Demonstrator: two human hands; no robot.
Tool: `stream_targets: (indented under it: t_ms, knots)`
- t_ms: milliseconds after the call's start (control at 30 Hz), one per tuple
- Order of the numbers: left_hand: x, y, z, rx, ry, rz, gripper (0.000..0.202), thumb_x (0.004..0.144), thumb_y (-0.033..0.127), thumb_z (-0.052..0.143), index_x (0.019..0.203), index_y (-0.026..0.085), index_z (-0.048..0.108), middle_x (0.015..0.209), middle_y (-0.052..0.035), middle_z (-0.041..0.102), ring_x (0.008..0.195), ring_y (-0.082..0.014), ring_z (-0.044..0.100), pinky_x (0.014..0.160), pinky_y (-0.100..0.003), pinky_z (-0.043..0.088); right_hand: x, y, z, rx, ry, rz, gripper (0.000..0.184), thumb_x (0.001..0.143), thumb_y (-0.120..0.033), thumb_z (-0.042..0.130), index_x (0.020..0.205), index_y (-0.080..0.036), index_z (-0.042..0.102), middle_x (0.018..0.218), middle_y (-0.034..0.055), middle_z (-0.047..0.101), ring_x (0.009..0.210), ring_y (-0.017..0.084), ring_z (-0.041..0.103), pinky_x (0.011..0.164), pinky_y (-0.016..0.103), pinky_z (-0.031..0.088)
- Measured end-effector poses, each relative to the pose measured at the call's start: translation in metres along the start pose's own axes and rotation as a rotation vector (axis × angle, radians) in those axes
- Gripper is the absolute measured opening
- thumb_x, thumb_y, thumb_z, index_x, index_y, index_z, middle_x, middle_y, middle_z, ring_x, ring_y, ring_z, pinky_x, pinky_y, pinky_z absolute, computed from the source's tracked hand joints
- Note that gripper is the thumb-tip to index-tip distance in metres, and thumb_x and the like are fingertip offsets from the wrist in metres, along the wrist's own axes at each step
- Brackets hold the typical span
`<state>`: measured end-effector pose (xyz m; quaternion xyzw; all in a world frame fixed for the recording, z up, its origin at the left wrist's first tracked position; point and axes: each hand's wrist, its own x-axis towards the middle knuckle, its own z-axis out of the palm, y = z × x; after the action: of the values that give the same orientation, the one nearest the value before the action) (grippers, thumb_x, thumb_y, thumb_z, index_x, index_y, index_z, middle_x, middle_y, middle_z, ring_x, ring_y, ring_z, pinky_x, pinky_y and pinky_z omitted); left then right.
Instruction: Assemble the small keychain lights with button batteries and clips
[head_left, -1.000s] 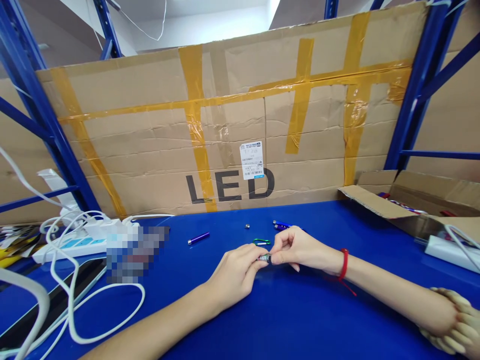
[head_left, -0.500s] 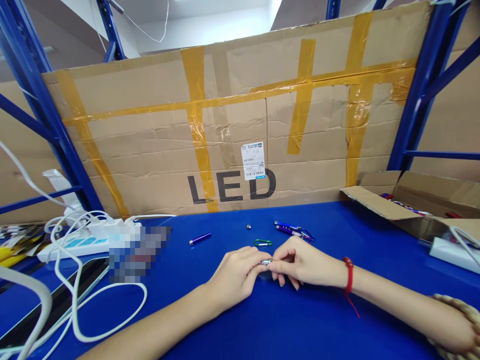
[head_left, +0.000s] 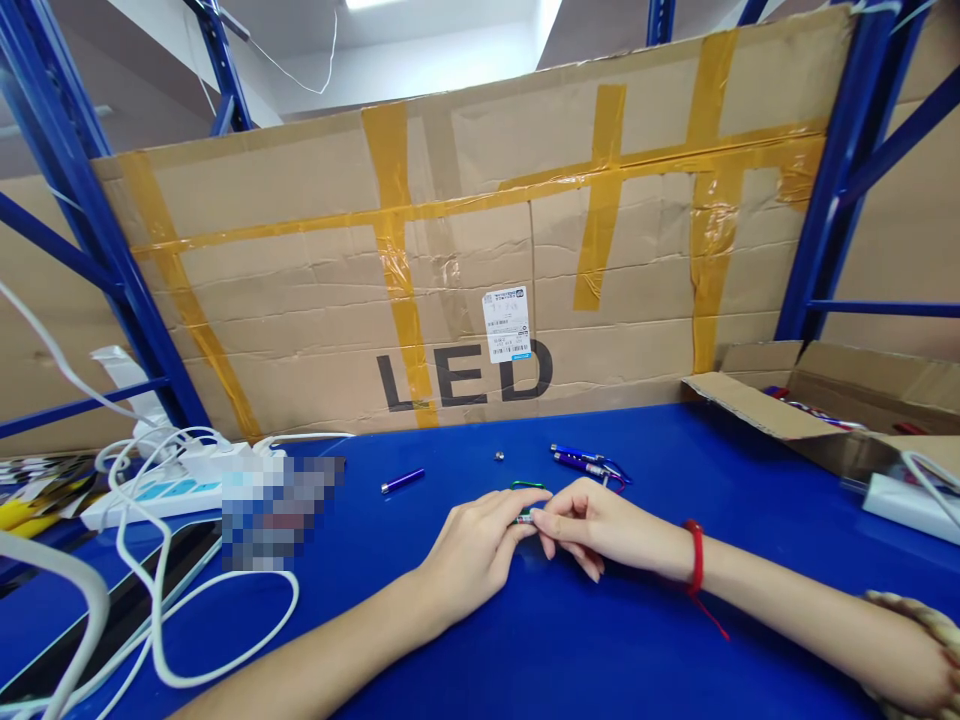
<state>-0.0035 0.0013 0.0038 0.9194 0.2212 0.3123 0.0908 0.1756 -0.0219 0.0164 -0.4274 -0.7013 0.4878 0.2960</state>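
My left hand (head_left: 474,552) and my right hand (head_left: 600,524) meet over the blue table top (head_left: 570,640), both pinching a small silver cylindrical part (head_left: 527,517) between their fingertips. A green carabiner clip (head_left: 525,487) lies just behind the fingers, partly hidden by them. A purple tube (head_left: 403,481) lies to the left on the table. A tiny silver piece (head_left: 499,455) sits further back. Two blue-purple pen lights (head_left: 586,461) lie behind my right hand. A red cord is tied round my right wrist.
A taped cardboard sheet marked LED (head_left: 465,270) stands along the back between blue rack posts. An open cardboard box (head_left: 825,410) with more parts is at the right. A white power strip (head_left: 161,487), looping white cables and a dark tablet (head_left: 112,610) lie left.
My hands have stayed together on the small silver part, shifting slightly; the right fingers have re-gripped it lower. The camera tilted a little, so the pen lights show more.
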Motion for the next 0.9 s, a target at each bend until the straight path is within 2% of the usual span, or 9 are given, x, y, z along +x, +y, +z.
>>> stream_targets:
  t_ms: [67,200,367,467,567,667,900]
  knots:
    - [0.0,0.0,0.0,0.011,-0.005,0.004,0.027,0.09,0.018,0.038,0.113,0.021,0.052,0.109,-0.0043,0.063,0.097,-0.0164,0.059,0.084,-0.028,0.046,0.0,0.0,0.0,-0.018,0.006,0.005,0.047,0.072,-0.057,0.055,0.06,-0.012,0.059,0.036,-0.005,0.043,0.031,0.006,0.041,0.035,0.016,0.03]
    - [0.002,0.0,0.001,0.014,0.005,-0.021,0.024,0.09,0.018,0.036,0.102,0.021,0.057,0.095,-0.003,0.066,0.087,-0.0151,0.061,0.078,-0.026,0.048,-0.002,-0.002,0.0,-0.073,0.058,-0.024,0.047,0.073,-0.057,0.055,0.061,-0.012,0.062,0.038,-0.0044,0.044,0.032,0.006,0.042,0.036,0.016,0.029]
    - [0.002,0.002,0.002,0.051,-0.007,-0.036,0.022,0.09,0.018,0.035,0.096,0.019,0.056,0.092,-0.0034,0.065,0.082,-0.0151,0.061,0.074,-0.026,0.047,-0.001,-0.003,-0.001,-0.17,0.094,-0.048,0.046,0.074,-0.055,0.056,0.061,-0.012,0.065,0.038,-0.003,0.046,0.033,0.006,0.041,0.036,0.017,0.029]
    - [0.003,0.003,0.003,0.07,-0.006,-0.053,0.021,0.09,0.018,0.035,0.095,0.019,0.056,0.092,-0.0036,0.065,0.081,-0.0154,0.06,0.072,-0.026,0.047,0.001,-0.002,-0.008,-0.284,0.172,-0.062,0.044,0.069,-0.055,0.061,0.057,-0.013,0.063,0.042,-0.002,0.048,0.036,0.007,0.043,0.038,0.018,0.032]
    - [0.003,0.004,0.004,0.089,0.011,-0.08,0.021,0.09,0.017,0.035,0.095,0.019,0.055,0.091,-0.0031,0.064,0.08,-0.0152,0.06,0.07,-0.026,0.047,0.001,-0.002,-0.017,-0.45,0.334,-0.172,0.038,0.061,-0.053,0.07,0.061,-0.015,0.065,0.048,-0.0015,0.052,0.044,0.008,0.045,0.042,0.018,0.033]
    - [0.004,0.005,0.004,0.086,0.028,-0.114,0.021,0.09,0.017,0.034,0.095,0.02,0.054,0.091,-0.0023,0.064,0.08,-0.0147,0.06,0.07,-0.025,0.046,0.001,-0.003,-0.022,-0.557,0.428,-0.323,0.034,0.063,-0.051,0.07,0.071,-0.018,0.069,0.06,-0.0001,0.059,0.049,0.008,0.046,0.047,0.019,0.035]
    - [0.003,0.004,0.004,0.08,0.01,-0.131,0.02,0.091,0.018,0.033,0.093,0.021,0.053,0.092,-0.0016,0.064,0.082,-0.015,0.06,0.071,-0.025,0.046,-0.001,-0.001,-0.026,-0.697,0.382,-0.567,0.033,0.076,-0.05,0.059,0.07,-0.02,0.071,0.068,0.0034,0.062,0.054,0.01,0.051,0.052,0.021,0.038]
